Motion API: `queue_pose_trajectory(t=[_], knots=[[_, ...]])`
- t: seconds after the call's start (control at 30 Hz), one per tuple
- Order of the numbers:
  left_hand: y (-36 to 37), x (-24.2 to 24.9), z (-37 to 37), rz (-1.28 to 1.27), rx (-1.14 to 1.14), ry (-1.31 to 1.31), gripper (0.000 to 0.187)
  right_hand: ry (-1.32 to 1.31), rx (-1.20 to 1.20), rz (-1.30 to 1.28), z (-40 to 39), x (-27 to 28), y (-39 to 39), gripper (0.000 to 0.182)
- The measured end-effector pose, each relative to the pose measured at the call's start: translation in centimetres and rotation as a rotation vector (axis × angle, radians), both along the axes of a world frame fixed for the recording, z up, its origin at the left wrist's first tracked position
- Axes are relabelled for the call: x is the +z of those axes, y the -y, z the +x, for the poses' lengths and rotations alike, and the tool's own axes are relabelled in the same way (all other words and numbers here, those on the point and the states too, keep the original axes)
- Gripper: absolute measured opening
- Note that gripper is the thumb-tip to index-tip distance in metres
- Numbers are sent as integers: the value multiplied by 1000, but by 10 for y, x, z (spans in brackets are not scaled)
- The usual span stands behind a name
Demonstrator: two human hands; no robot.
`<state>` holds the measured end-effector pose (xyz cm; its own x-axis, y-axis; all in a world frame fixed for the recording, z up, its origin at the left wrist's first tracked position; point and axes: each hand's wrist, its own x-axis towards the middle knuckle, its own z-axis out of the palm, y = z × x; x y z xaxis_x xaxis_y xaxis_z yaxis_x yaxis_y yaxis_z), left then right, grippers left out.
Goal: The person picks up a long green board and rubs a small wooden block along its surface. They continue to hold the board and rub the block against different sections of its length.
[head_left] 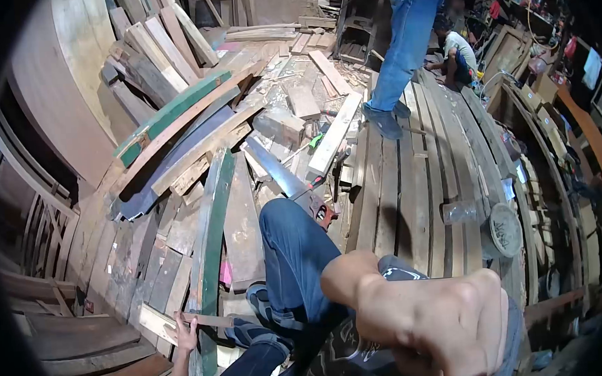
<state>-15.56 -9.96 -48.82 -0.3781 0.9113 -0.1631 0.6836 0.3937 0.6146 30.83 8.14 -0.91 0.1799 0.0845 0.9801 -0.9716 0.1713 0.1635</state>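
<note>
My left hand (184, 337) is low at the bottom left, its fingers on the end of a thin wooden strip (216, 321) that lies across a green-edged plank (212, 248). My right hand (433, 321) is very close to the camera at the bottom right. Its fingers are curled into a fist and nothing shows in it. My knee in blue jeans (295, 257) is bent between the two hands. Just beyond the knee, a hand saw (279, 172) with a red-and-black handle (321, 212) lies on the boards, and neither hand touches it.
Loose planks and offcuts (186, 119) are piled at the left and centre. At the right is a deck of long boards (411, 181) with a plastic bottle (461, 211) and a round tin (505, 229). A person in jeans (402, 44) stands on the boards, and another (457, 53) crouches behind.
</note>
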Motion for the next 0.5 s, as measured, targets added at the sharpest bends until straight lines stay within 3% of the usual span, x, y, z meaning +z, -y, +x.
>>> queue_pose_trajectory(t=[0.2,0.37,0.43,0.5], knots=[[-1,13,10,-64,34,-5,77,133,-67,-202,8,-13,13,49],[2,2,5,0,20,22,76,209,-187,-603,13,-29,47,50],[0,3,5,-7,16,6,76,178,-85,-278,1,-15,25,49],[1,7,6,1,14,14,77,334,-68,-5,9,-10,-5,44]])
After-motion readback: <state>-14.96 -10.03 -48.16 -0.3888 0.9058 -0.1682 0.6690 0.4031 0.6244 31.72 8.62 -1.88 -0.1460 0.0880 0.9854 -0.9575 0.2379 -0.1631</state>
